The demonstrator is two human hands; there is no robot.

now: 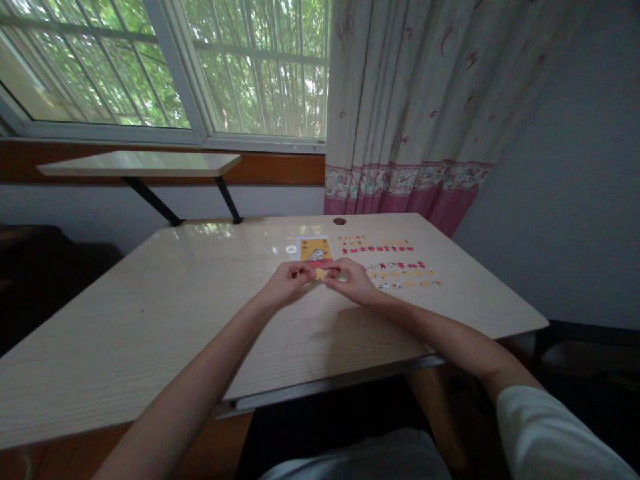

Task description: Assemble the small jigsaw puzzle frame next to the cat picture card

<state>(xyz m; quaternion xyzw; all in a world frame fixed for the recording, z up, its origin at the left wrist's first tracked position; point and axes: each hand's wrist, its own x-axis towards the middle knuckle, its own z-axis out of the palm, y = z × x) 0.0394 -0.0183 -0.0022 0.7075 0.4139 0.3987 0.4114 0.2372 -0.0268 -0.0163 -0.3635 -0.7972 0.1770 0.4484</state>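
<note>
Between my left hand (292,280) and my right hand (351,280) is a small yellow puzzle piece (320,273), pinched at its two sides by the fingertips of both. Just beyond them lies a picture card (316,248), yellow with a white cartoon animal and a red lower band; my fingers cover its near edge. To the right, red puzzle pieces (379,249) lie in a row. Nearer to my right hand are yellow pieces (405,273) and black-and-white pieces (391,286), also laid out in rows, too small to make out singly.
The pale wooden table (150,320) reaches to both sides. A raised shelf (145,162) on black brackets stands at its back left. A round cable hole (339,221) is near the back edge. Behind are a barred window (255,67) and a curtain (400,100).
</note>
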